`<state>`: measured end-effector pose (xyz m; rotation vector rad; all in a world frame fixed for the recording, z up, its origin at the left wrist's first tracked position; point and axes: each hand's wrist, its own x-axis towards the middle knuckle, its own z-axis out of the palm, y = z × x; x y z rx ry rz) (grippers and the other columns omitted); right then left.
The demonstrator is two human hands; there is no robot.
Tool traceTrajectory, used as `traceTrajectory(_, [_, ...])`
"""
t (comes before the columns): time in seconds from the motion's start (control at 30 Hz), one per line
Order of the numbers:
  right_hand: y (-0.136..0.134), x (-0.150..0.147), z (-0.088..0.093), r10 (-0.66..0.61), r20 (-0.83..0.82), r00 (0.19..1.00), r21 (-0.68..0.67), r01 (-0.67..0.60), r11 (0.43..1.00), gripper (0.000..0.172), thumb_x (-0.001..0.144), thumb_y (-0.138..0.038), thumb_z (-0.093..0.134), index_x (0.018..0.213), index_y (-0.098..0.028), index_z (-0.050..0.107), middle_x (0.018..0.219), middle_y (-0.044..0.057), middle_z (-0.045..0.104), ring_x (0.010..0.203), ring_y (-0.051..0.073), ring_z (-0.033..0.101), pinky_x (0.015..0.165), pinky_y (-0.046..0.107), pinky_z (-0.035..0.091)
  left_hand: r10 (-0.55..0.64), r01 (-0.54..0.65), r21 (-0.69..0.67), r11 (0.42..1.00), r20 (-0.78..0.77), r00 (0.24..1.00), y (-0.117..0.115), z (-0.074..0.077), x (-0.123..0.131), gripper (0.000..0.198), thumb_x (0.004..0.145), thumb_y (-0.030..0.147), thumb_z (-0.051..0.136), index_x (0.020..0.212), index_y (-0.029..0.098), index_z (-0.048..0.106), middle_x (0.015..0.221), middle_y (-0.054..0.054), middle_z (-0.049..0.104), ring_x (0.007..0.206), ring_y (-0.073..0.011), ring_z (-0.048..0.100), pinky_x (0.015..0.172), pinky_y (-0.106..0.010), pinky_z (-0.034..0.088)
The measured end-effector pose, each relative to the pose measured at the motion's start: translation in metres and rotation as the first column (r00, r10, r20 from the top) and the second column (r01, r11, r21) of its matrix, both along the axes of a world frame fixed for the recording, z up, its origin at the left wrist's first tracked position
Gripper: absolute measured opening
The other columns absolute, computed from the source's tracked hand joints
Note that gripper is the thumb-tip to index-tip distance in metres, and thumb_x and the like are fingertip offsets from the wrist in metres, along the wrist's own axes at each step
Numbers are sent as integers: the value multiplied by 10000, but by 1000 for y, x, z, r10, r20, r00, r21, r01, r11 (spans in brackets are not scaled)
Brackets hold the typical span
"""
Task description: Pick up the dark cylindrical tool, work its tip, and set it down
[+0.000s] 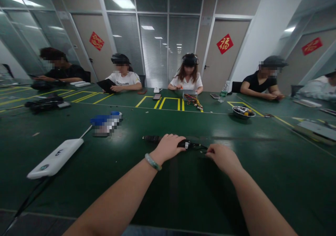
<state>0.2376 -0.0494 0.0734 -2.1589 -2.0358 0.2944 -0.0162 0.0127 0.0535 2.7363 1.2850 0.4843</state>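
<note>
A long black tool-like object [152, 138] with a small metal tip at its left end lies across the green table [126, 180]. My left hand [170, 145], with a bracelet at the wrist, is closed over its middle. A small white label [186, 145] shows just right of those fingers. From the object's right end a thin black cable [198, 146] runs to my right hand [219, 154], whose thumb and fingertips pinch it.
At the left lies a white power bank [56, 159] with a cable. Beyond it is a blue item [101, 119], partly blurred. Across the table sit several people, with a metal bowl [244, 112], a bottle [224, 91], bundled wires [193, 100] and black gear [44, 103].
</note>
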Motion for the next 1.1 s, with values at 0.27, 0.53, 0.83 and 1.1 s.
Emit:
traceTrajectory(0.27, [9, -31, -16, 106, -101, 989, 272, -75, 959, 136, 882, -292, 560, 903, -263, 691, 957, 10, 664, 846, 191, 600, 746, 312, 428, 48, -49, -43, 998, -20, 999, -13, 12, -19, 477, 837, 521, 594, 1272, 333, 531, 1236, -25, 606, 1130, -266, 552, 1003, -414, 367])
traceTrajectory(0.53, [12, -27, -24, 189, -69, 979, 333, -156, 930, 102, 867, -277, 595, 875, -251, 693, 909, -4, 657, 809, 155, 590, 712, 268, 399, 99, -90, 88, 992, -108, 989, -31, 10, 33, 192, 884, 308, 590, 1047, 220, 541, 1076, -56, 574, 1009, -225, 569, 882, -361, 443])
traceTrajectory(0.83, [24, -25, -33, 259, 5, 966, 396, -240, 886, 116, 867, -289, 609, 791, -240, 683, 822, -9, 638, 753, 147, 568, 696, 263, 381, 66, -49, 160, 986, -106, 992, -23, 7, 39, 65, 892, 231, 542, 954, 219, 559, 987, -40, 575, 892, -196, 587, 795, -326, 449])
traceTrajectory(1.1, [23, -23, -36, 318, 35, 948, 384, -306, 871, 114, 867, -284, 606, 827, -239, 702, 848, 5, 655, 783, 143, 585, 714, 259, 400, -87, 78, 141, 987, 63, 994, -14, -6, 28, 68, 873, 189, 567, 927, 204, 606, 937, -25, 611, 895, -178, 581, 827, -308, 443])
